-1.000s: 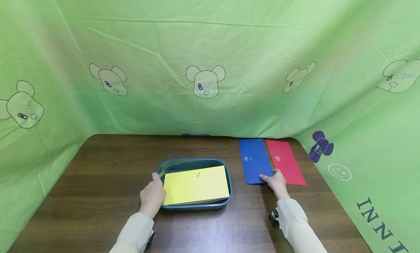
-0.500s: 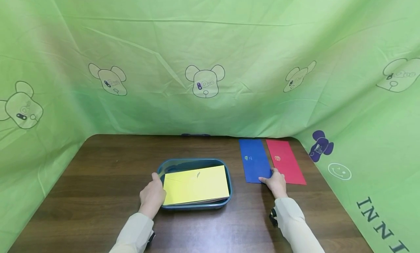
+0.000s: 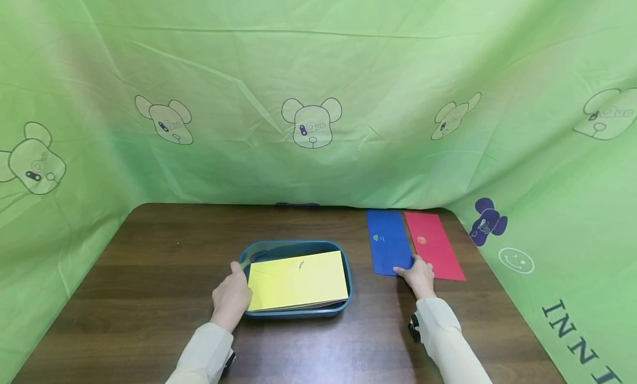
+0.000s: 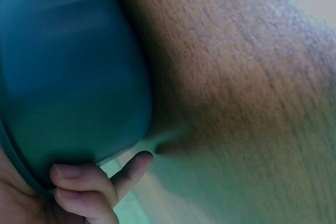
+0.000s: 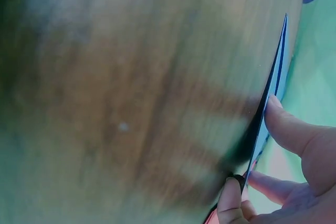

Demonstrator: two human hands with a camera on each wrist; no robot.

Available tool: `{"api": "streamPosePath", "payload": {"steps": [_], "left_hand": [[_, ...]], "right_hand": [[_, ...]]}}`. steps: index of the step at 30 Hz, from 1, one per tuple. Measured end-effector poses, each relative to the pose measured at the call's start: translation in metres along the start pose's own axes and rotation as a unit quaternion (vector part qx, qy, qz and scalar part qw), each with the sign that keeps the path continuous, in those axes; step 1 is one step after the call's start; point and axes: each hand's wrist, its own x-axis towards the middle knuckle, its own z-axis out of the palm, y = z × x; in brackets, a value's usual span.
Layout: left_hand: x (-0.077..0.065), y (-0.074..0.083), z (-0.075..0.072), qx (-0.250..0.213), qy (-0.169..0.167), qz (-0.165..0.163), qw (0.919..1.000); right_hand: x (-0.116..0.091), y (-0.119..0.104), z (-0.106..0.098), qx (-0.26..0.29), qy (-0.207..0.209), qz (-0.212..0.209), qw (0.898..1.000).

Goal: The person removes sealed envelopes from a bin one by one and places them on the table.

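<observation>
At the left end of a blue plastic tub (image 3: 349,281), my left hand (image 3: 231,296) grips the rim, its fingers (image 4: 84,179) curled against the outside wall in the left wrist view. A yellow card (image 3: 297,281) lies slanted in the tub on top of other thin cards. At the right, a blue card (image 3: 389,243) with a small emblem lies near the table's back edge. My right hand (image 3: 419,276) holds its near right corner, thumb on the near edge. The right wrist view shows this card edge-on, its layers slightly parted at one end, with thumb and fingers on it.
Just right of the blue card lies a red card (image 3: 434,245) with a gold emblem, partly behind my right hand. Everything stands on a dark wood table (image 3: 164,273). A green printed cloth (image 3: 318,168) hangs close behind the table and along both sides.
The blue card has shifted slightly to the right and away from me, its near edge drawn back a little under my right hand. My left hand and the tub stay in place.
</observation>
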Motion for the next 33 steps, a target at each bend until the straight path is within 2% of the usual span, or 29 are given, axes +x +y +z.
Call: {"api": "streamPosePath", "payload": {"steps": [11, 33], "left_hand": [[0.0023, -0.0007, 0.0011, 0.004, -0.001, -0.005, 1.0000], [0.0006, 0.0013, -0.0008, -0.003, -0.011, -0.012, 0.9999]], "right_hand": [[-0.0023, -0.0020, 0.0003, -0.019, -0.002, -0.004, 1.000], [-0.0019, -0.0010, 0.0013, -0.009, -0.001, 0.004, 1.000]]}}
